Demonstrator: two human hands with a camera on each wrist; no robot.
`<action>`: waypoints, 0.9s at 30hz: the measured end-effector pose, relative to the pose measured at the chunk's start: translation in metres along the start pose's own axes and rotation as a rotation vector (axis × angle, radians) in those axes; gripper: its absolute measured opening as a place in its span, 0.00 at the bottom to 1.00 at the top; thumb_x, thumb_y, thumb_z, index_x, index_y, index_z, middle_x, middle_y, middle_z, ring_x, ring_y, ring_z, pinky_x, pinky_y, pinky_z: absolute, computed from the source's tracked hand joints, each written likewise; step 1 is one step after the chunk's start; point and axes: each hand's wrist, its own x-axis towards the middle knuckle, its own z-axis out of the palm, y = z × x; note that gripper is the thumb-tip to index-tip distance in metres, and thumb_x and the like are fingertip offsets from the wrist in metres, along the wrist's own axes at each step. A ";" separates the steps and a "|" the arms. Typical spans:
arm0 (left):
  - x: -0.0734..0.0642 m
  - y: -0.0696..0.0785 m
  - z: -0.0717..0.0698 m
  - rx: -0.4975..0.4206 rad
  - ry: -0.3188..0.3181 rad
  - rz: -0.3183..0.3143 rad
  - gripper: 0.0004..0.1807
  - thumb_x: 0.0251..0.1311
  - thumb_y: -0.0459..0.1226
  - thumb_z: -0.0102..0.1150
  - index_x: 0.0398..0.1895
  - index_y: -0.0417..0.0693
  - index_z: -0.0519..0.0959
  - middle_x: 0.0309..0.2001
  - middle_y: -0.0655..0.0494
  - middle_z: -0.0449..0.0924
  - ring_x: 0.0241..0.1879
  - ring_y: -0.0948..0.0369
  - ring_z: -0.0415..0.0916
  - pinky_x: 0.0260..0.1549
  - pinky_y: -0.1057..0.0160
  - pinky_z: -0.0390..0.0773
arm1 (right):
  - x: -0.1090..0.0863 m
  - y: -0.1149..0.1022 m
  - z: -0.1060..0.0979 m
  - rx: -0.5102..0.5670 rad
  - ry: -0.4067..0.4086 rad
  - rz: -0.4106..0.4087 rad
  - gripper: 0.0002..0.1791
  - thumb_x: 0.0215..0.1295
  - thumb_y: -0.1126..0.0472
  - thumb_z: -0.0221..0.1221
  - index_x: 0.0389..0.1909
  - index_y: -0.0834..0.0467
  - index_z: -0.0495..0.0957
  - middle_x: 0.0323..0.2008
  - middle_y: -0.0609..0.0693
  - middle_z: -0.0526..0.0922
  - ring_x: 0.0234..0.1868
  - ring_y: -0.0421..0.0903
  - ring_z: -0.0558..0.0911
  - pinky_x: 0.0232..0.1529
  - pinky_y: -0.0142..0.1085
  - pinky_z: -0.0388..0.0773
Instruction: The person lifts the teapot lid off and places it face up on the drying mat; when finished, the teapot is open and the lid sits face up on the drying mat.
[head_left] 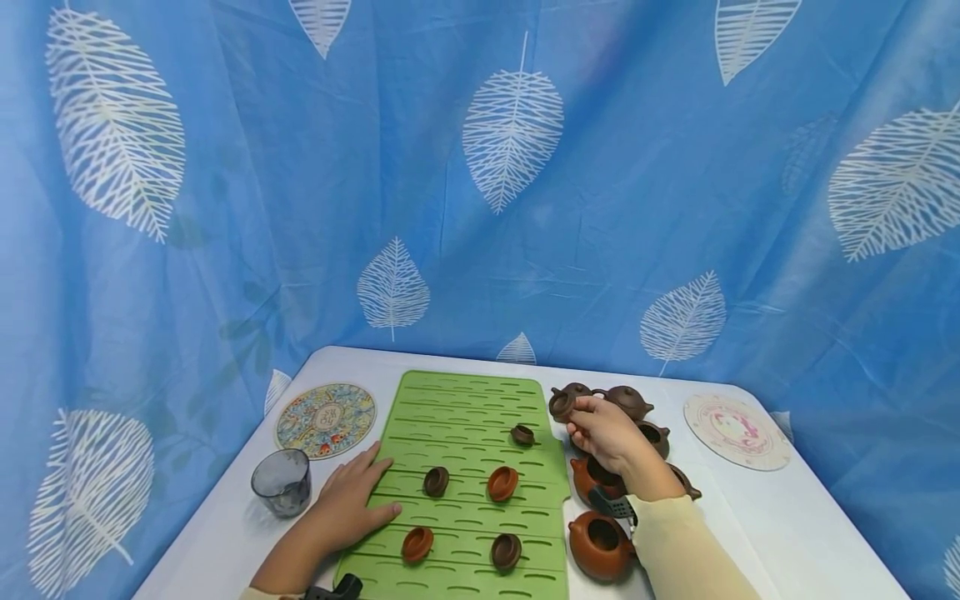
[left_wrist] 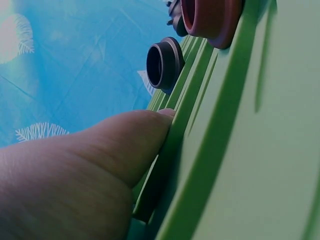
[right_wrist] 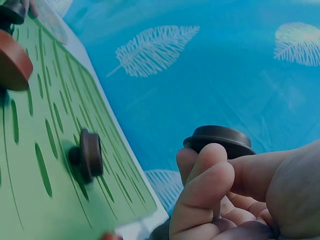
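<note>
My right hand (head_left: 611, 437) pinches a dark brown teapot lid (head_left: 560, 406) between thumb and fingers, above the mat's right edge. In the right wrist view this lid (right_wrist: 220, 136) has its hollow rim facing up. Spread flat, my left hand (head_left: 347, 504) rests on the left edge of the green slotted mat (head_left: 465, 400). Several lids lie upside down on the mat: dark brown ones, such as the lid (head_left: 522, 434) nearest my right hand, and reddish ones, such as the lid (head_left: 502, 482) in the middle.
Along the mat's right side stand several teapots, a reddish lidless teapot (head_left: 600, 554) in front and a dark one (head_left: 628, 401) at the back. A patterned disc (head_left: 326, 421) and grey glass (head_left: 282, 483) sit left; a pale round disc (head_left: 737, 431) lies right.
</note>
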 end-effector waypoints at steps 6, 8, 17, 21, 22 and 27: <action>-0.001 0.003 -0.003 -0.012 -0.022 -0.029 0.47 0.60 0.61 0.70 0.76 0.44 0.71 0.82 0.38 0.53 0.79 0.32 0.51 0.75 0.27 0.49 | 0.005 -0.002 0.019 -0.018 -0.047 -0.017 0.15 0.85 0.61 0.47 0.63 0.66 0.69 0.42 0.54 0.78 0.29 0.36 0.75 0.30 0.26 0.78; -0.001 0.005 -0.004 -0.013 -0.029 -0.035 0.47 0.60 0.61 0.70 0.76 0.44 0.71 0.82 0.37 0.52 0.79 0.32 0.51 0.74 0.26 0.49 | 0.008 -0.003 0.027 -0.021 -0.049 -0.016 0.16 0.85 0.62 0.47 0.65 0.65 0.70 0.43 0.54 0.78 0.29 0.36 0.74 0.29 0.26 0.77; 0.001 0.004 -0.004 -0.020 -0.049 -0.051 0.47 0.61 0.62 0.69 0.77 0.46 0.70 0.84 0.41 0.50 0.80 0.34 0.49 0.76 0.28 0.45 | 0.022 -0.008 0.076 0.005 -0.055 -0.009 0.16 0.82 0.63 0.53 0.64 0.62 0.74 0.49 0.58 0.84 0.29 0.38 0.74 0.27 0.28 0.75; 0.001 0.002 -0.003 -0.010 -0.047 -0.041 0.47 0.62 0.63 0.67 0.77 0.47 0.69 0.84 0.41 0.50 0.80 0.33 0.49 0.76 0.28 0.46 | 0.030 -0.007 0.099 -0.051 -0.092 -0.014 0.14 0.82 0.63 0.53 0.62 0.63 0.75 0.49 0.58 0.86 0.28 0.38 0.76 0.28 0.30 0.75; 0.001 0.002 -0.003 -0.009 -0.046 -0.039 0.47 0.62 0.63 0.67 0.77 0.47 0.70 0.84 0.41 0.51 0.80 0.33 0.50 0.76 0.28 0.46 | 0.032 -0.007 0.105 -0.070 -0.103 -0.014 0.14 0.82 0.64 0.52 0.62 0.63 0.75 0.48 0.58 0.86 0.28 0.38 0.76 0.28 0.31 0.75; 0.001 0.003 -0.004 -0.014 -0.045 -0.050 0.46 0.61 0.60 0.70 0.76 0.46 0.71 0.83 0.41 0.51 0.80 0.34 0.50 0.76 0.28 0.47 | 0.036 -0.002 0.131 -0.154 -0.129 0.008 0.13 0.82 0.65 0.51 0.60 0.66 0.75 0.44 0.59 0.87 0.27 0.38 0.76 0.26 0.30 0.74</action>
